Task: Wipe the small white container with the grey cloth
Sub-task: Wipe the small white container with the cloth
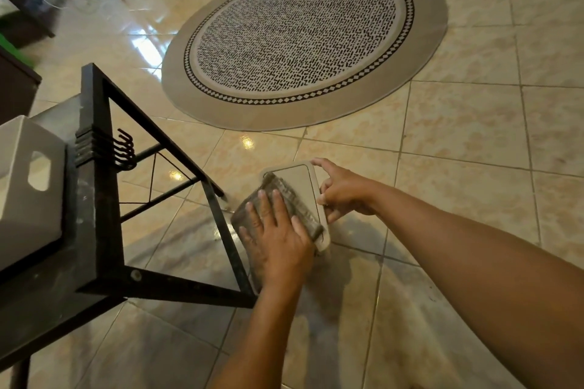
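Left hand (278, 237) presses folded, seemingly fuzzy, round-cornered mat (298, 181).

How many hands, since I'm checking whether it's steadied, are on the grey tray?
2. The left hand presses a dark cloth flat on the grey tray. The right hand grips the tray's right edge. Both hands are in full view.

Parts of one person in view. The left hand (278, 237) and the right hand (344, 189) are bare, and short, trimmed fingernails are seen on the fingers (266, 207). The left forearm (262, 341) and the right forearm (474, 262) are uncovered as far as the frame edge. Knuckle creases are seen on the back of the left hand.
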